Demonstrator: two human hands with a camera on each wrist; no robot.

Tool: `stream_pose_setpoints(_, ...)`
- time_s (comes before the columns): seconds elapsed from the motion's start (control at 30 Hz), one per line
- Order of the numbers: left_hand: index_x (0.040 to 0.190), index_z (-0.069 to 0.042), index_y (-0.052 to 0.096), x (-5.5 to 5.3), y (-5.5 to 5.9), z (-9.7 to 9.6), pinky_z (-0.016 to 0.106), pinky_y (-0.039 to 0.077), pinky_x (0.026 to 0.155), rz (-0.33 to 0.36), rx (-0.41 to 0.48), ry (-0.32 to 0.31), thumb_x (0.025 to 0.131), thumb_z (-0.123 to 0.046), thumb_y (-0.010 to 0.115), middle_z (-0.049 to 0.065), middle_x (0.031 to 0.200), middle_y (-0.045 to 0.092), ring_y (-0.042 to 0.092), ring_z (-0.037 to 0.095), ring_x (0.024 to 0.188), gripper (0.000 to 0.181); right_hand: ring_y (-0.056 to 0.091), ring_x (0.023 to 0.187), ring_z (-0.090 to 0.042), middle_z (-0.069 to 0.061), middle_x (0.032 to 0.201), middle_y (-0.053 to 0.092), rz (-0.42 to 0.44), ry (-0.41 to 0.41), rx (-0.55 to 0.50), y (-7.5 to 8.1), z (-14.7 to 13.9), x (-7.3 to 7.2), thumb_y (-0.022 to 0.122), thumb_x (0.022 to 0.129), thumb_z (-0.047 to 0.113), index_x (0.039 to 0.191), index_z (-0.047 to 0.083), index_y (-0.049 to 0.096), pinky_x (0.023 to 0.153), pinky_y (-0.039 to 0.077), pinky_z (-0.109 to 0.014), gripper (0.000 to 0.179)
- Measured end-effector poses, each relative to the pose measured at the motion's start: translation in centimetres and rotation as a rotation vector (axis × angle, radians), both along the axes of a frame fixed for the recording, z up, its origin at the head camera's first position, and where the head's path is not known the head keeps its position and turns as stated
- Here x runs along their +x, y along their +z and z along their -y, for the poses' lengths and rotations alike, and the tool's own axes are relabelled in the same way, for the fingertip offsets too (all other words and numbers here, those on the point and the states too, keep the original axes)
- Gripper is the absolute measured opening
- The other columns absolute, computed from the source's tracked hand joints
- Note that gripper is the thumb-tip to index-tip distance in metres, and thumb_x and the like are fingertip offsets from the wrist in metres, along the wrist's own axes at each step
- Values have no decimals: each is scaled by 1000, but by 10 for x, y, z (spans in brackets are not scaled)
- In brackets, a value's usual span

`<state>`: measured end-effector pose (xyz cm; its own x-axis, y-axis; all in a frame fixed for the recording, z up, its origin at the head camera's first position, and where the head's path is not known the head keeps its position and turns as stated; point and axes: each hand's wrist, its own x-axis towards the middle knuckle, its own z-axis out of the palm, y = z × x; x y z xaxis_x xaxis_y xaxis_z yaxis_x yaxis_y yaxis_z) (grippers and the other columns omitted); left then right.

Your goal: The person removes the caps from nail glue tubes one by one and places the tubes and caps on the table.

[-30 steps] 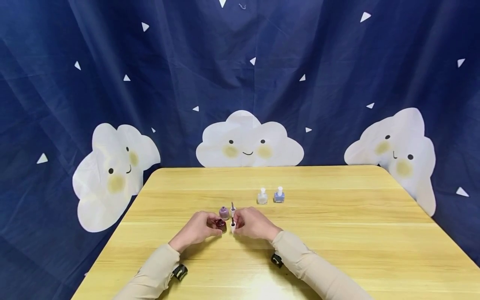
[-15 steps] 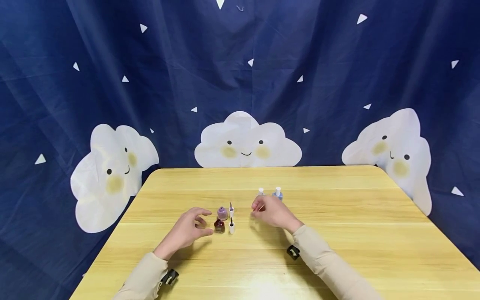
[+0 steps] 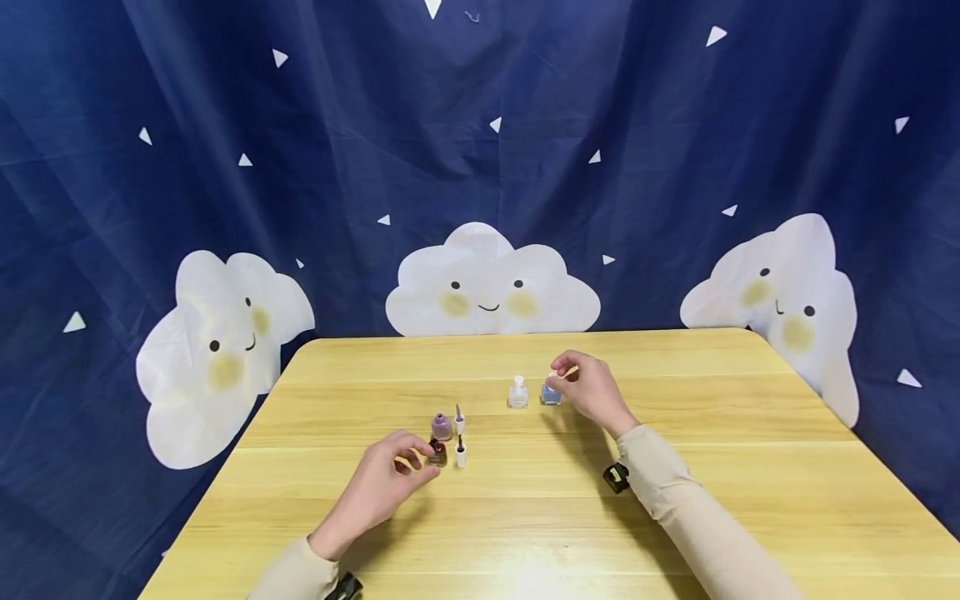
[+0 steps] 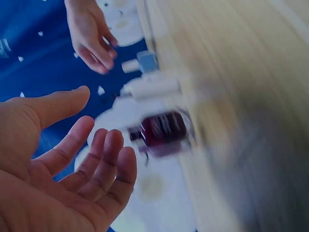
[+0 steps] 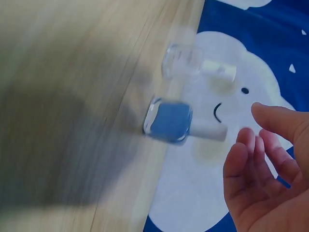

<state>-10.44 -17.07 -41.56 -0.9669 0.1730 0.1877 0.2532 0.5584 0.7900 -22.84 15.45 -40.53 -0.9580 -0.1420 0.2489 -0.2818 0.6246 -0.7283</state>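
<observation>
My left hand [image 3: 378, 483] hovers beside an uncapped dark red nail polish bottle [image 4: 165, 128], its fingers loosely bent with nothing between them. Just behind that bottle stands an uncapped purple nail polish bottle [image 3: 441, 428]. To their right, two white brush caps [image 3: 461, 456] stand on the table with brushes pointing up. Farther right, my right hand [image 3: 592, 392] is at a capped blue nail polish bottle [image 5: 169, 120]; in the right wrist view the relaxed fingers [image 5: 236, 162] are just short of its white cap [image 5: 208, 131]. A capped clear nail polish bottle [image 3: 517, 396] stands left of the blue one.
All the bottles stand on a light wooden table [image 3: 675, 517]. A dark blue curtain [image 3: 345, 150] with white clouds and triangles hangs behind its back edge. Each wrist wears a black camera [image 3: 617, 477] over a beige sleeve.
The right hand let go of the lower brush cap and moved right and back to the blue bottle. The left hand released the dark red bottle, drew away, then came slightly nearer it again.
</observation>
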Motion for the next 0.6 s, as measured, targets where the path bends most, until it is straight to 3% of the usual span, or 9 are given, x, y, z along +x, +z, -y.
stream_pose_setpoints(0.2,96,-14,73,9,4,-23,25,55,73,1,39,-91,87,-13,82,5,98,69,63,15,84,13,70,95,-29,-13,114,71,49,-14,0,-8,-2,-10,78,90,13,112,6,70,71,56,-32,25)
stream_pose_setpoints(0.43,104,-5,71,11,-4,-39,24,56,73,30,43,-186,90,-15,79,10,105,69,60,5,81,19,72,92,-29,-14,105,74,55,-5,19,-16,-5,-18,79,89,11,107,2,70,78,58,-38,22)
stream_pose_setpoints(0.6,108,-5,70,10,-3,-46,23,56,73,64,44,-231,91,-18,78,10,108,69,61,6,84,22,72,90,-28,-12,100,74,63,2,27,-19,-5,-19,78,89,11,105,3,69,80,58,-40,20)
